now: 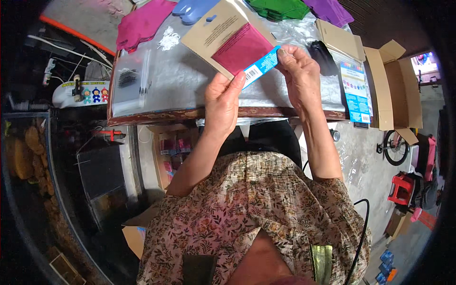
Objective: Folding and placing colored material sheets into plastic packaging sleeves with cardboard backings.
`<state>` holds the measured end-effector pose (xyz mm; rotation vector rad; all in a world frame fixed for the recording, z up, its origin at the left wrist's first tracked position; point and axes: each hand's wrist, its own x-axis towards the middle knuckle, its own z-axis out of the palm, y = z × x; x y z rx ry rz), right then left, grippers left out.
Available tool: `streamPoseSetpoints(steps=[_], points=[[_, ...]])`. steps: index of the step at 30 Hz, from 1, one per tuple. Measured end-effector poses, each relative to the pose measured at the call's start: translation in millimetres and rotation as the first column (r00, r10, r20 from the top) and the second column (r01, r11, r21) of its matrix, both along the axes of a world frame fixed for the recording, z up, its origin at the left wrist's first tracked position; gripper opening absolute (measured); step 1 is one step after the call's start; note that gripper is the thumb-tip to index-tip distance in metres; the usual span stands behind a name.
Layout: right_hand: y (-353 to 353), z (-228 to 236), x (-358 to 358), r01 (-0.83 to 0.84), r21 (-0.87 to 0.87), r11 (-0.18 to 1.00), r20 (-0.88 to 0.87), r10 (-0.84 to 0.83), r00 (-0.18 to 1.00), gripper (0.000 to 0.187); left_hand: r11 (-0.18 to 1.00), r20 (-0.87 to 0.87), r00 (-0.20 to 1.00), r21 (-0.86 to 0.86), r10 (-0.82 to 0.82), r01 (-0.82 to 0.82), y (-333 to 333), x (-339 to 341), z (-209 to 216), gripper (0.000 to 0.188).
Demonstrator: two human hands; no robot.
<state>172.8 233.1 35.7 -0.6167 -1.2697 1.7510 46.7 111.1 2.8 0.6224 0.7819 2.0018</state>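
Over the table (180,113) I hold a flat retail package (242,50), tilted. It shows brown card with a hang slot, a magenta fabric piece, and a blue-and-white barcode strip (259,69) along its near edge. My left hand (222,100) pinches the near left corner, thumb on top. At the right end of the strip, my right hand (299,71) grips the edge between thumb and fingers. Behind the package lie magenta pieces (145,23), light blue pieces (195,12), green pieces (278,8) and purple pieces (331,12). A small heap of white strings (168,39) sits left of it.
A clear bag with small black items (127,78) lies at the table's left. On the right are brown cards (339,40), a black object (323,58), a printed blue-and-white card (355,92) and an open carton (401,88). Below the table, another box holds magenta packages (175,146).
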Motion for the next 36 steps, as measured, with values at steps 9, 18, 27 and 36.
streamPoseSetpoints(steps=[9, 18, 27, 36], points=[[-8.5, -1.6, -2.8, 0.082, -0.024, 0.996, 0.067, -0.08, 0.995, 0.013, 0.98, -0.2, 0.965, -0.072, 0.17, -0.187, -5.0, 4.8, -5.4, 0.023], [-15.3, -1.2, -6.5, 0.12, -0.047, 0.992, 0.016, -0.119, 0.993, 0.012, 0.938, -0.341, 0.898, -0.108, 0.277, -0.33, -6.1, 10.6, -5.4, 0.022], [-10.9, -4.5, -3.2, 0.234, -0.115, 0.965, -0.027, -0.239, 0.971, 0.012, 0.978, -0.226, 0.964, -0.113, 0.144, -0.173, -8.3, 6.4, -0.5, 0.021], [-10.3, -12.1, -0.9, 0.254, -0.125, 0.959, -0.046, -0.261, 0.964, 0.014, 0.979, -0.322, 0.943, -0.149, 0.084, -0.139, -6.7, 5.1, 5.4, 0.025]])
